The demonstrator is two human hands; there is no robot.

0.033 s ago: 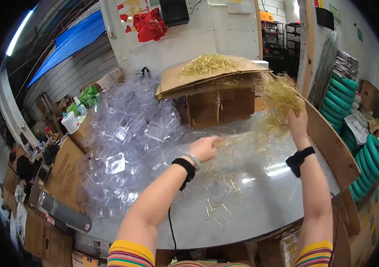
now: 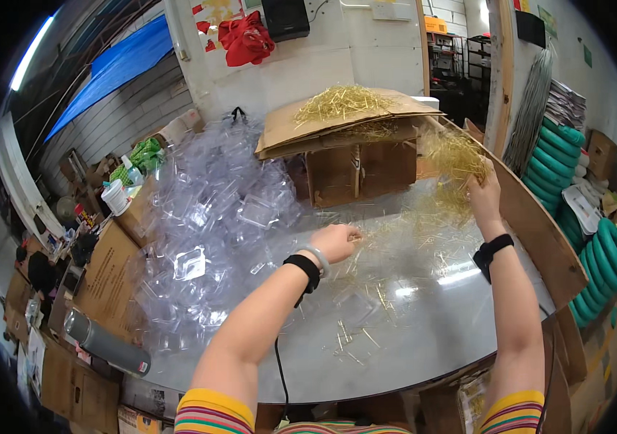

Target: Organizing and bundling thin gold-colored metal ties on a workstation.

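Over at the right of the smooth grey bench (image 2: 431, 354), as the head camera has it, the person's right hand (image 2: 485, 202) holds a loose tuft of thin gold shredded strands (image 2: 457, 160) by its near side. The grip looks light, probably so the springy strands stay fluffed rather than crushed. The tuft sits just beyond and to the left of the fingers; its long axis seems to run from far to near, though single strands point every way and the edges blur. The left hand (image 2: 333, 244) is narrow, fingers curled in over the middle; I cannot tell whether it pinches anything. To its left, clear shallow plastic boxes (image 2: 207, 210) lie heaped, I'd guess for easy reach. Beyond, flat brown cardboard sheets (image 2: 279, 134) top an open-fronted brown cardboard box (image 2: 388, 177) and carry a mound of gold strands (image 2: 341, 103), perhaps to keep it off the working surface.
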